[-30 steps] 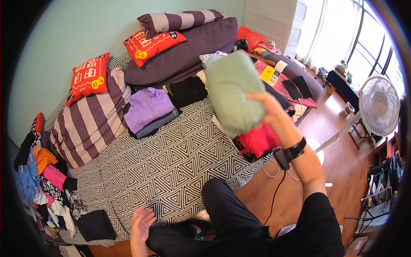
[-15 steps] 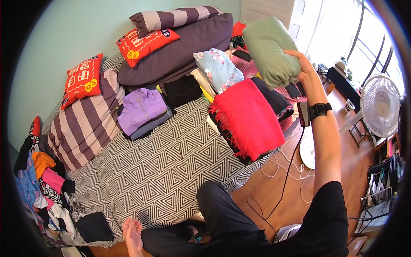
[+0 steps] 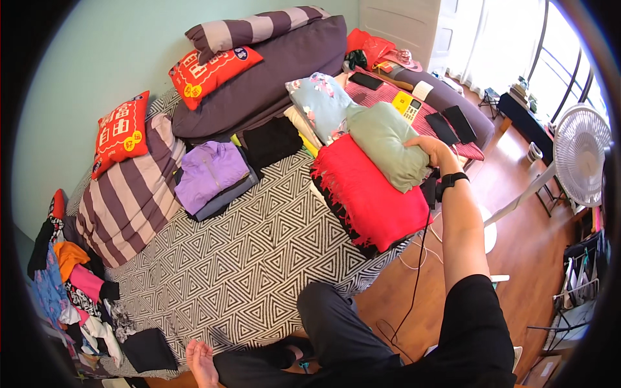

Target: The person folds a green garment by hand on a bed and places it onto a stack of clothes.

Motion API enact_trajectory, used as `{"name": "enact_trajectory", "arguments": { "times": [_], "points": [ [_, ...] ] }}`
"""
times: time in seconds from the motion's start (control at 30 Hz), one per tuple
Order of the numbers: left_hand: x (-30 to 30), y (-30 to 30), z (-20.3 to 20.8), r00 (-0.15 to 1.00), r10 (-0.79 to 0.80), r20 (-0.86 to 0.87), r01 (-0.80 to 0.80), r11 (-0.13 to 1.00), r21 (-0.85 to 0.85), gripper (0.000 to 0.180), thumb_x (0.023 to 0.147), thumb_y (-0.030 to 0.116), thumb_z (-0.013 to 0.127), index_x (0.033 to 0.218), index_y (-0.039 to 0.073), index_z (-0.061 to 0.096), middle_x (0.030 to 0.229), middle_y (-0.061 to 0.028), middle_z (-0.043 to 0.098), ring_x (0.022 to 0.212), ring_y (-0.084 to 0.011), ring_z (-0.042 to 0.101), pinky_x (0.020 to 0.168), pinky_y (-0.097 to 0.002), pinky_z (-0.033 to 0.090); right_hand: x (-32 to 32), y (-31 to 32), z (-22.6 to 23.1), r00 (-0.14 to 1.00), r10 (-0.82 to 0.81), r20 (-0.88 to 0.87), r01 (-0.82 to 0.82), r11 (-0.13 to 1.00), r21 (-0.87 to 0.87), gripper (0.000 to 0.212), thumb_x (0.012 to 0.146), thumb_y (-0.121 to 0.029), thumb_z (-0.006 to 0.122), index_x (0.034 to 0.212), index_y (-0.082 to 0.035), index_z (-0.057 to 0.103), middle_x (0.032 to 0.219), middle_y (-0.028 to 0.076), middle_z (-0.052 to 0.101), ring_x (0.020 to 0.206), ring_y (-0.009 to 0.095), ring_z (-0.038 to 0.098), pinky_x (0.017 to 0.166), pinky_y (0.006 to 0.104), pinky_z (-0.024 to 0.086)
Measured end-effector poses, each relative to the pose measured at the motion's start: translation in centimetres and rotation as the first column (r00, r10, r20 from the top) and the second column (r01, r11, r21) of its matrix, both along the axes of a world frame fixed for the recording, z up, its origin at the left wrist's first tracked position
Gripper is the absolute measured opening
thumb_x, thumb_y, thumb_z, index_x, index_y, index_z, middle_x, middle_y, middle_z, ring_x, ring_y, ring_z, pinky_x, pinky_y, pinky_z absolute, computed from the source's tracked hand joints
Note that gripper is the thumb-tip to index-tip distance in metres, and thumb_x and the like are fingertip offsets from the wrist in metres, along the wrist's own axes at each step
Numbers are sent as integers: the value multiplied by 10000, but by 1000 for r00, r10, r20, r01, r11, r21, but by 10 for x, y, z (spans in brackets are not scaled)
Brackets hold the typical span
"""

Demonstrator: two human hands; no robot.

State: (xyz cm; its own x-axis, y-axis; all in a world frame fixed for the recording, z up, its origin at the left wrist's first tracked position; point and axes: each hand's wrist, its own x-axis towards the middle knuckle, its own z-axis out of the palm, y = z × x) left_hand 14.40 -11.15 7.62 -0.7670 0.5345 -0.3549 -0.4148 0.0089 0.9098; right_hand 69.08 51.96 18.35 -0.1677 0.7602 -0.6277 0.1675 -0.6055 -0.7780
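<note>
A soft green folded garment (image 3: 388, 143) rests on the far side of a folded red fringed shawl (image 3: 372, 200). My right hand (image 3: 432, 152) grips the garment's right end, fingers over its top. My left hand (image 3: 202, 363) lies palm up beside my left knee, its fingers loosely curled and holding nothing. Just past the green garment is a pale blue floral folded piece (image 3: 320, 103). A purple zip top (image 3: 210, 174) tops another pile farther left, next to folded black clothing (image 3: 272, 140).
A patterned bedspread (image 3: 239, 265) covers the bed. Loose clothes (image 3: 77, 284) heap at the left, near a folded black piece (image 3: 149, 349). Cushions (image 3: 123, 132) line the wall. Phones (image 3: 365, 80) and a yellow device (image 3: 406, 105) lie at the back. A fan (image 3: 581, 155) stands right; a cable hangs from my wrist.
My right hand has brought the green garment down and nearer, from the air onto the red shawl. The yellow device and dark phones behind it have come into view. My left hand stays by my knee.
</note>
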Motion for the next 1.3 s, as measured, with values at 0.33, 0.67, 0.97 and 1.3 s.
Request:
{"name": "enact_trajectory", "arguments": {
  "times": [0.33, 0.67, 0.97, 1.3],
  "points": [
    [6, 10, 15, 998, -58, -19, 59, 996, 68, 337, 959, 84, 605, 1283, 9, 549, 1154, -124, 656, 1102, -242, 608, 997, -373, 470, -72, -53, 31, 374, -409, 832, -599, 579, 553, 865, 799, -615, 625, 1493, -148, 406, 1526, 246, 363, 1420, 387, 351, 1136, 516, 315],
    [3, 2, 9, 997, -73, 6, 72, 990, 119, 331, 934, 60, 637, 1252, -3, 568, 1153, -115, 658, 1097, -234, 609, 980, -367, 488, -85, -69, 0, 244, -263, 933, -710, 607, 357, 972, 760, -731, 611, 1553, -261, 303, 1589, 220, 258, 1459, 423, 251, 1132, 624, 234],
    [-2, -10, -11, 996, -75, -45, 81, 988, 135, 306, 949, 68, 642, 1238, 2, 566, 1196, -141, 632, 1113, -250, 598, 999, -369, 483, -85, -94, 8, 269, -416, 869, -710, 524, 471, 959, 776, -644, 656, 1542, -178, 316, 1569, 235, 285, 1450, 439, 253, 1146, 623, 207],
    [-8, -12, -25, 996, -60, -62, 71, 978, 196, 358, 948, 87, 633, 1280, 8, 524, 1118, -119, 647, 1005, -208, 619, 897, -337, 508, -126, -301, -26, 733, 312, 604, -657, 95, 748, 357, 825, -209, 728, 1095, 12, 656, 1020, 203, 678, 940, 362, 656, 826, 432, 531]
  ]
}}
